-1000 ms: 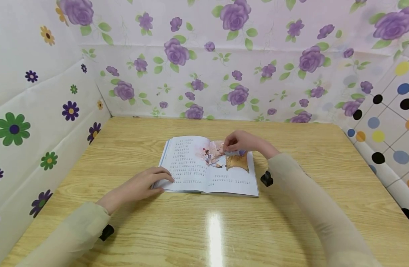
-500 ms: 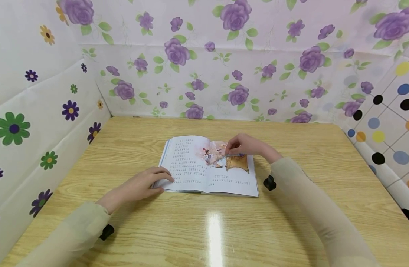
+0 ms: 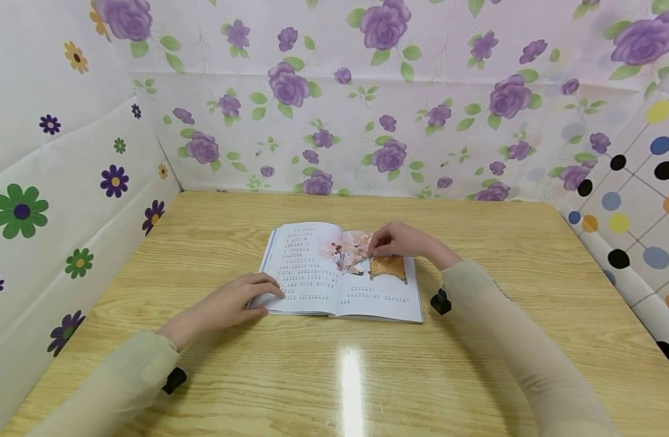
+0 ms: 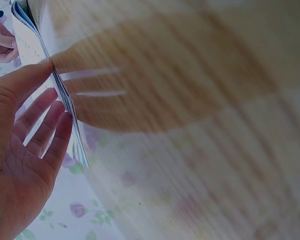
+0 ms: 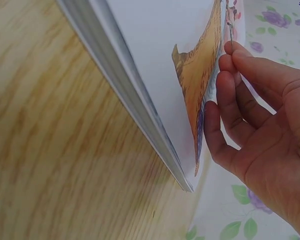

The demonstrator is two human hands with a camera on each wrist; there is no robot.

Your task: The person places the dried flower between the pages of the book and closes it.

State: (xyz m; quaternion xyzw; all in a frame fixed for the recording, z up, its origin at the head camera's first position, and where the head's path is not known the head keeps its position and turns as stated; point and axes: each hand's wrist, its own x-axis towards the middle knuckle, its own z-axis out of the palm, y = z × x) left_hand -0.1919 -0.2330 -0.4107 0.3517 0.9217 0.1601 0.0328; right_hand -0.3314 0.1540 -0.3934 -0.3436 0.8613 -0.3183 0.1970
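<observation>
Head view: right hand (image 3: 401, 240) sits over the far part of the book's (image 3: 340, 273) right page, thumb and forefinger pinching the top edge of 1 illustrated leaf (image 5: 202, 90), lifted slightly off the stack; right wrist view confirms the pinch. Left hand (image 3: 230, 301) lies flat, fingers straight, fingertips (image 4: 50, 117) against the left page's outer edge, likely steadying the open book. Book lies open at mid-surface (image 3: 476, 376). Floral-papered walls (image 3: 367, 109) enclose 3 sides.
</observation>
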